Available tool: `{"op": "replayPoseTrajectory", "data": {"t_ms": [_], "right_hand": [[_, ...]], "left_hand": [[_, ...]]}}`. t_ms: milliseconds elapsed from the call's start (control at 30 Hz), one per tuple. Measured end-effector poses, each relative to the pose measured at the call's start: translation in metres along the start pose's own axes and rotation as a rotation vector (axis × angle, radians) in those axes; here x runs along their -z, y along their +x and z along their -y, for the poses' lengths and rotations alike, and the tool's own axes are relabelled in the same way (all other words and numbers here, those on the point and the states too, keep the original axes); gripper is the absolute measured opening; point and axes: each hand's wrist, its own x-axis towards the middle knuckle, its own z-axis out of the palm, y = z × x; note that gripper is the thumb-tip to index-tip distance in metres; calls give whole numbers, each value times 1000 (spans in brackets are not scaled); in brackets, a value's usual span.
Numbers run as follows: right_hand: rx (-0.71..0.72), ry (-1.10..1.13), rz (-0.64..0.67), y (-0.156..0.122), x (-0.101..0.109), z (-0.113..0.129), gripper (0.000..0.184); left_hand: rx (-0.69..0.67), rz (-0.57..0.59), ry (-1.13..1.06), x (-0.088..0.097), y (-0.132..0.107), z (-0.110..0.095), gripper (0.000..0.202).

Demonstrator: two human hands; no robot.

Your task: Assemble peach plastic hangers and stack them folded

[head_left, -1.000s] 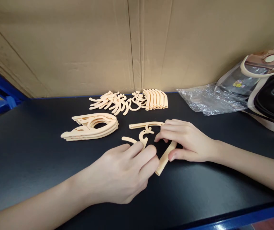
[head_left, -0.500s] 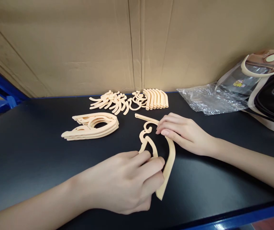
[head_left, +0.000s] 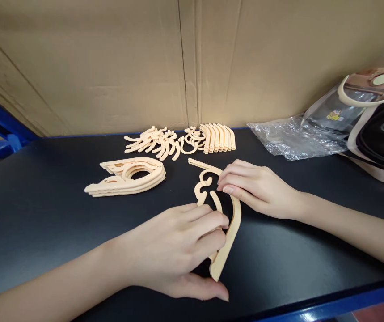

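Observation:
A cream plastic hanger piece (head_left: 234, 223) lies on the black table top (head_left: 44, 214), curved like an arch with a small hook part (head_left: 202, 188) inside it. My left hand (head_left: 178, 248) grips its lower end, fingers over the inner hook strip and thumb under the tip. My right hand (head_left: 255, 188) rests on the upper part of the arch, fingers pressed together on it.
A stack of finished cream hangers (head_left: 128, 176) lies to the left. Loose hook pieces (head_left: 158, 142) and a row of curved arms (head_left: 218, 137) sit at the back by the cardboard wall (head_left: 185, 62). A clear plastic bag (head_left: 289, 138) and a dark bag (head_left: 376, 125) lie at the right.
The hanger piece swung from lying across to running toward me. My left hand shifted down to its lower end and closed around it; my right hand moved up onto the arch.

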Motion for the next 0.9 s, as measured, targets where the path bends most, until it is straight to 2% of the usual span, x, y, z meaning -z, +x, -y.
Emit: {"op": "replayPoseTrajectory", "data": {"t_ms": [200,367,500,700,800,900], "right_hand": [[16,-35,10,1,0,0,35],[18,-47,-18,0,-1,-1,33],[6,-36,-61,0,-2,-1,28],[18,-69,-36,-1,-2,1,25],[29,-86,-29,-1,-1,2,25],[32,-106,-26,0,0,2,25]], "left_hand": [[22,2,-70,1,0,1,31],[-5,-8,-57,1,0,1,35],[3,5,-38,1,0,1,31],[-11,16,-2,0,0,0,28],[7,13,20,1,1,-1,31],[63,-6,50,1,3,-1,43]]}}
